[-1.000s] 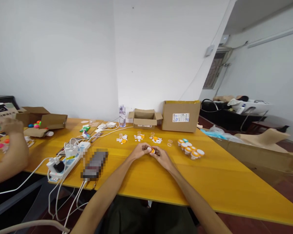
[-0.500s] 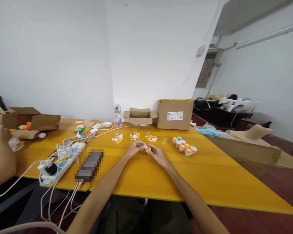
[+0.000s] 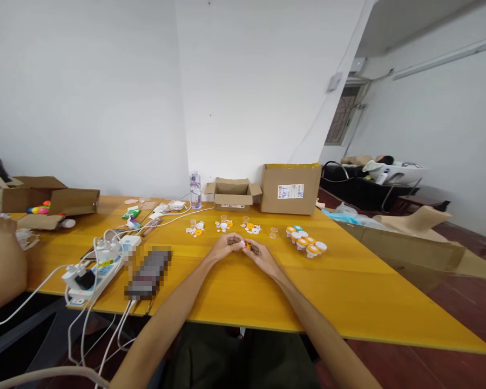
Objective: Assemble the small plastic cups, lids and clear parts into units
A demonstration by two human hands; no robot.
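Observation:
Above the yellow table (image 3: 348, 302), my left hand (image 3: 225, 247) and my right hand (image 3: 261, 255) meet, their fingers closed round a small white and orange plastic part (image 3: 243, 245). The fingers cover most of it, so its full shape is hidden. Just beyond lie three little piles of white and orange plastic pieces: a left pile (image 3: 196, 229), a middle pile (image 3: 224, 224) and a right pile (image 3: 251, 228). A clear ring-like cup (image 3: 273, 233) rests right of them. Farther right stands a cluster of capped pieces (image 3: 306, 241) with orange, white and teal tops.
An open carton (image 3: 232, 203), a larger closed carton (image 3: 290, 195) and a water bottle (image 3: 195, 190) line the wall side. To my left are a power strip (image 3: 105, 273) with cables and a pixelated dark device (image 3: 149, 274). Another person's arm (image 3: 4, 265) reaches in at far left.
My hands stay together at the same place, and the small part has turned slightly between the fingers. At far left, the other person's hand has shifted a little.

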